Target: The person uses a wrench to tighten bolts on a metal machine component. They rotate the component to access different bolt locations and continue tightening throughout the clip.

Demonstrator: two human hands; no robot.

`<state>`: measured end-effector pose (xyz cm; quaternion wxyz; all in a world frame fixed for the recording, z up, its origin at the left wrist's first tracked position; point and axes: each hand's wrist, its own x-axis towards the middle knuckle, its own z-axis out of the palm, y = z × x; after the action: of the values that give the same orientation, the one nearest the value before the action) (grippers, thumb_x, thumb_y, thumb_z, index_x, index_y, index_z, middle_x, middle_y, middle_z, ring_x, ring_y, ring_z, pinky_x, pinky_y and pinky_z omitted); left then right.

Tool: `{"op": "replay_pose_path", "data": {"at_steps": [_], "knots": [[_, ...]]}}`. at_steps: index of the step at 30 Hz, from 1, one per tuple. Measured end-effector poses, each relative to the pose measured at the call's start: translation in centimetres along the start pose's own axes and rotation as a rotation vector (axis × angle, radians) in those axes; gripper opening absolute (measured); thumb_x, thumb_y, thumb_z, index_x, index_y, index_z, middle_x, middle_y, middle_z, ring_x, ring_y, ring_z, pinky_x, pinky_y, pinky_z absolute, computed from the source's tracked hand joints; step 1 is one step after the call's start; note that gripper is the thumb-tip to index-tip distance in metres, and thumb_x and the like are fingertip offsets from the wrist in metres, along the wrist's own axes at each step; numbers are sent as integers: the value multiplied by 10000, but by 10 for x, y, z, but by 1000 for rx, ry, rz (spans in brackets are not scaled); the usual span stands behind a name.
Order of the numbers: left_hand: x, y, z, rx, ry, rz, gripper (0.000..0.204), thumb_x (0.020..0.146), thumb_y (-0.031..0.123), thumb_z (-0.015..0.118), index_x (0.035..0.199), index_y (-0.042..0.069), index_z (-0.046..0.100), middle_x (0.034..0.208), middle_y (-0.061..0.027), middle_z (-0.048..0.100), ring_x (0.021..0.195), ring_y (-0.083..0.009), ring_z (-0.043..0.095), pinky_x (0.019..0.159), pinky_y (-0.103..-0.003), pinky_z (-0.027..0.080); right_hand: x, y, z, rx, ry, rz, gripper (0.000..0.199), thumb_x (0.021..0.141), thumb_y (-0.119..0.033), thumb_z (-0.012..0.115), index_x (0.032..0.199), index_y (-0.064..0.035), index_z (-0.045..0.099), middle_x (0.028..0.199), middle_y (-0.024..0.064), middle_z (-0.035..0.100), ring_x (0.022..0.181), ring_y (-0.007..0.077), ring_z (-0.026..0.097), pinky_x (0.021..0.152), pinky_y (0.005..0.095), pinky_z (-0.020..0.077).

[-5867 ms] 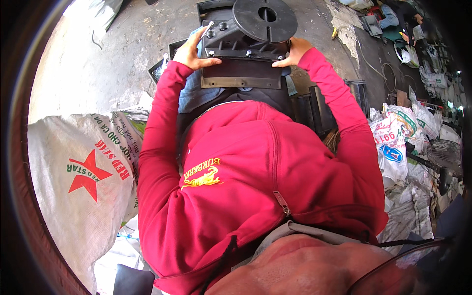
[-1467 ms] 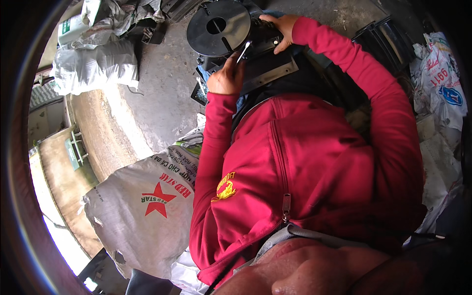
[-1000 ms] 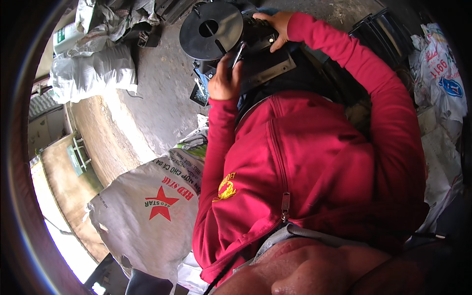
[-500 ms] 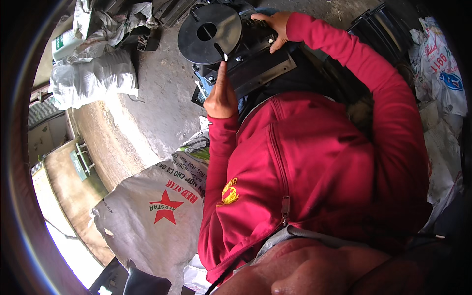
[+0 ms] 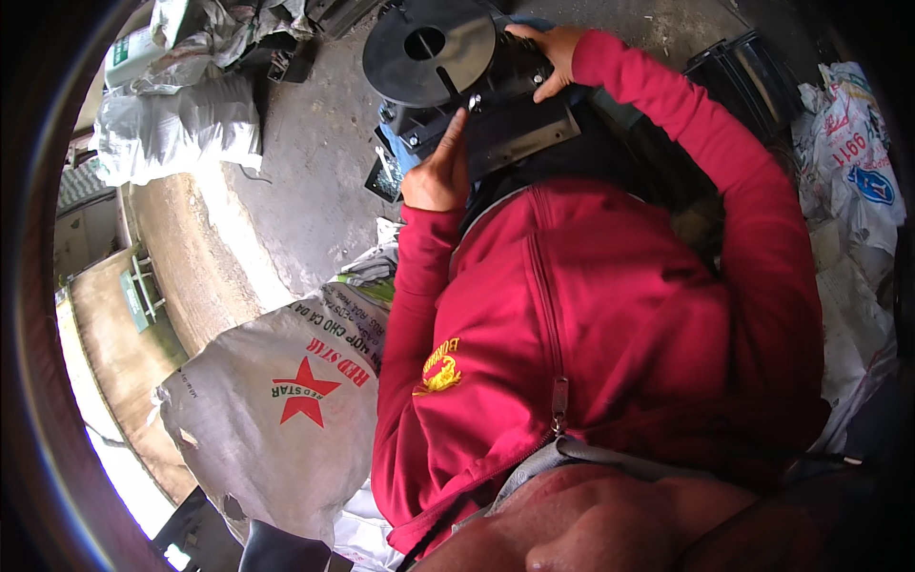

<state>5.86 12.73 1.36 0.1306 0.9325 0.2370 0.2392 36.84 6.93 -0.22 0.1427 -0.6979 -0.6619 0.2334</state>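
Observation:
A black assembly (image 5: pixel 496 105) lies across my lap, topped by a flat round disc (image 5: pixel 381 57) with a centre hole and a narrow slot. Bright bolt heads show along its near side. My left hand (image 5: pixel 438 176) is at that side, index finger stretched toward a bolt (image 5: pixel 475 101) by the disc's rim. Whether the fingertip touches the bolt, I cannot tell; its other fingers are mostly hidden. At the right end, my right hand (image 5: pixel 560 59) grips the assembly, thumb on the near side and fingers over the far side, near a dark coil-like part (image 5: pixel 519 40).
Just left of the assembly is a small dark tray (image 5: pixel 384 176) of small metal pieces. A large white sack (image 5: pixel 238 391) with a red star lies to my left. Plastic-wrapped bundles (image 5: pixel 181 133) stand farther left. Black ribbed parts (image 5: pixel 743 81) and printed bags (image 5: pixel 848 143) are at right.
My left index finger has moved right, from the disc's slot to the bolt beside the rim. The assembly has shifted slightly up and right in view; my right hand stays on its end.

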Motion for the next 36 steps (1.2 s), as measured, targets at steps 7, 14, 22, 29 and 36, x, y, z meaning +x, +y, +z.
{"op": "replay_pose_path", "data": {"at_steps": [7, 14, 22, 29, 36], "knots": [[1, 2, 3, 159, -165, -142, 469, 888, 107, 604, 1329, 262, 564, 778, -154, 678, 483, -256, 612, 481, -377, 476, -3, -8, -2, -87, -9, 22, 1132, 596, -418, 863, 1458, -153, 178, 1124, 193, 648, 1007, 390, 628, 848, 421, 501], [15, 1, -6, -129, 180, -29, 353, 896, 112, 607, 1234, 214, 610, 742, -158, 671, 578, -300, 659, 516, -379, 498, -3, -7, -1, -25, -60, 51, 1164, 594, -455, 855, 1479, -155, 161, 1115, 209, 647, 1009, 388, 629, 859, 418, 500], [27, -5, 15, -211, 64, -33, 264, 917, 238, 601, 1166, 156, 624, 711, -139, 668, 616, -325, 659, 543, -410, 501, -4, 0, 2, -33, 0, -6, 1151, 595, -473, 849, 1479, -155, 185, 1108, 206, 650, 1000, 389, 633, 860, 411, 500], [-6, 7, 5, -198, 113, -29, 505, 865, 4, 579, 1346, 155, 540, 597, -109, 569, 449, -237, 548, 462, -360, 429, -5, -8, -2, -35, -72, 68, 1129, 602, -450, 853, 1473, -162, 194, 1142, 206, 635, 1017, 386, 626, 854, 414, 494], [-8, -8, 11, 90, -13, 19, 517, 834, -46, 587, 1318, 134, 581, 635, -124, 599, 423, -174, 502, 458, -317, 441, -4, -14, -8, -50, -48, 76, 1135, 612, -410, 858, 1481, -192, 161, 1152, 197, 635, 1034, 390, 617, 865, 422, 487]]}}
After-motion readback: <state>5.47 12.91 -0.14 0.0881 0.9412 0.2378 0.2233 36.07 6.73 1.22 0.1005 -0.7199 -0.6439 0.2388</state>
